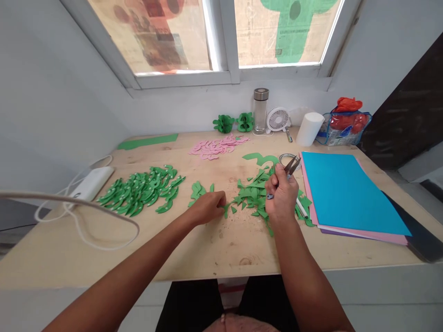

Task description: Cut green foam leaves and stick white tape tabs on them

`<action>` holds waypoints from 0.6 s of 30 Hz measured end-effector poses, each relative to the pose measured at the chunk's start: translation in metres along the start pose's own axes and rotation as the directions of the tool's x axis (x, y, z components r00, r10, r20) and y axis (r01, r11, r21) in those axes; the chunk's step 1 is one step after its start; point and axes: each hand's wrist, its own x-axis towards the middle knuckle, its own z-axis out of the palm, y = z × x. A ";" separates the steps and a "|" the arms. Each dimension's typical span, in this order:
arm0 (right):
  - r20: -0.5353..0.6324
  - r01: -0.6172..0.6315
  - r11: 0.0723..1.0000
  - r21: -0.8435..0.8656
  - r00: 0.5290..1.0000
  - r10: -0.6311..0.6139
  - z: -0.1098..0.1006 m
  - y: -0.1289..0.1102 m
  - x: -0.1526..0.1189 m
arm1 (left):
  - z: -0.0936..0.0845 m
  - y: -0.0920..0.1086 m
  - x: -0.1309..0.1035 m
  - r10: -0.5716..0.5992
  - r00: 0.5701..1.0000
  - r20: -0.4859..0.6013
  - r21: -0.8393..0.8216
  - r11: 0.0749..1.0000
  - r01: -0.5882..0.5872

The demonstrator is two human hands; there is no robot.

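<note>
Some scraps [254, 192] could stray left into the cutouts [197, 190] if my left hand [209, 206], its grip unclear, drags; my right hand [282, 190] clenches scissors [290, 165].

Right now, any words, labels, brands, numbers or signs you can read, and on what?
None legible.
Printed paper at the window: lines of print, too small and blurred.
Blue mark on the clear bag: too blurred.
Small mark on the white corded box: too small.
Scissors in the right hand: no lettering I can make out.
</note>
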 end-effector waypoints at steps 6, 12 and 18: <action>-0.014 0.009 1.000 -0.013 1.000 -0.009 0.000 0.001 0.001 | 0.010 0.010 0.019 -0.070 0.997 -0.026 -0.253 0.966 0.061; -0.016 0.023 1.000 0.002 1.000 -0.023 0.000 0.003 0.002 | 0.024 0.041 0.051 -0.050 0.998 0.039 -0.496 0.866 0.063; -0.024 0.053 0.999 -0.012 0.998 -0.053 -0.001 0.005 0.006 | 0.033 0.087 0.075 0.020 0.999 0.046 -0.644 0.765 0.014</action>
